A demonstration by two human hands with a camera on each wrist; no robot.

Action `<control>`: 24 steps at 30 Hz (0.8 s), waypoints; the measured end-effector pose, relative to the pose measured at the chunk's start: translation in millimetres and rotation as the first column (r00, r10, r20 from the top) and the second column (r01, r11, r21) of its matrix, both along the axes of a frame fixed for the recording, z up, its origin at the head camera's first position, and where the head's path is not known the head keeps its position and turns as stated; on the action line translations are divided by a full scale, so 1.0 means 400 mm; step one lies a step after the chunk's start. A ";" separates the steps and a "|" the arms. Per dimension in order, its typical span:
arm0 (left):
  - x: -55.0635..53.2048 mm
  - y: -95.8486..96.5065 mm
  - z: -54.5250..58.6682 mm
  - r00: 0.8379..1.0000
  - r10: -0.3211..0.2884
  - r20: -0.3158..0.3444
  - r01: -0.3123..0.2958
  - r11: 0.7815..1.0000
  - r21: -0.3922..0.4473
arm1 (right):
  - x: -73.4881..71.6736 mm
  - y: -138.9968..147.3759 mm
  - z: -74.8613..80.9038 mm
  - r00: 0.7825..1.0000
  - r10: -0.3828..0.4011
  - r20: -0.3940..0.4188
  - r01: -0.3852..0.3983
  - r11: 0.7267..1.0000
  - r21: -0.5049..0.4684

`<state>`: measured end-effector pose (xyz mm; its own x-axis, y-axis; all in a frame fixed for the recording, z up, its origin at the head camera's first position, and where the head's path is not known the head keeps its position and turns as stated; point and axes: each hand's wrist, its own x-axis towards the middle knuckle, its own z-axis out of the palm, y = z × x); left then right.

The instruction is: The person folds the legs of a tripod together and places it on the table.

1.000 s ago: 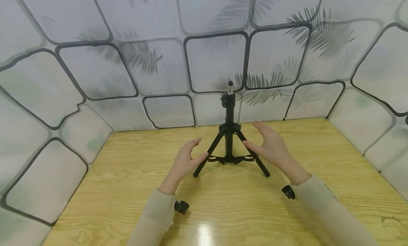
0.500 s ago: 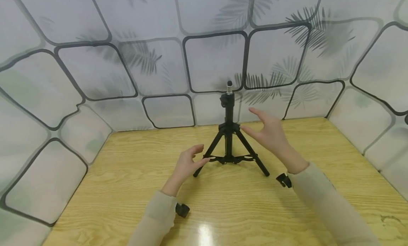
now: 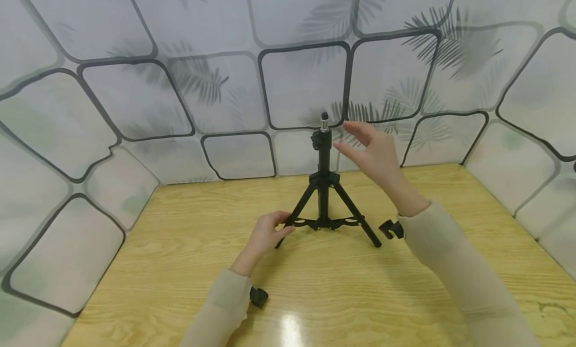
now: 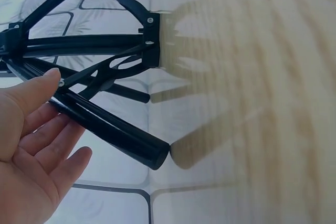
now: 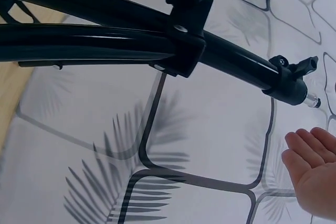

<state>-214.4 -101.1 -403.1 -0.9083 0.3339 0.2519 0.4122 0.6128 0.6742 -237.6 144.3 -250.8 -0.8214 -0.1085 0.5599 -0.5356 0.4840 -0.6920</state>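
Note:
A black tripod stand stands upright on the table with its legs spread and a silver stud at the top. My left hand is at its left leg, thumb in front and fingers behind, loosely holding it. In the left wrist view, the thumb of the left hand lies over the leg near the brace joint, and some fingertips pass behind it. My right hand is raised just right of the top collar, fingers and thumb apart, holding nothing. The right wrist view shows the right hand apart from the stud.
The light wooden table meets a patterned cloth backdrop close behind the tripod, with side walls left and right. A black wrist mount sits by the left cuff, another black mount by the right.
My right hand has risen from beside the right leg to the height of the tripod's top. My left hand has moved slightly down and closed in around the left leg. The tripod stays put.

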 end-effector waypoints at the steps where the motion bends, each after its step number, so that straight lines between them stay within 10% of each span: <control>1: -0.001 0.001 -0.001 1.000 0.003 0.000 -0.003 1.000 -0.009 | -0.006 -0.001 0.004 1.000 0.000 0.022 0.000 1.000 -0.004; 24: -0.008 0.010 -0.009 0.998 0.063 0.023 -0.063 0.998 -0.010 | -0.072 -0.054 0.025 0.994 0.044 0.101 -0.032 0.993 -0.118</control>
<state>-217.4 -97.0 -406.8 -0.9331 0.2782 0.2280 0.3573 0.6432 0.6772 -266.3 122.7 -240.6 -0.8722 -0.0799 0.4826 -0.4744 0.3783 -0.7949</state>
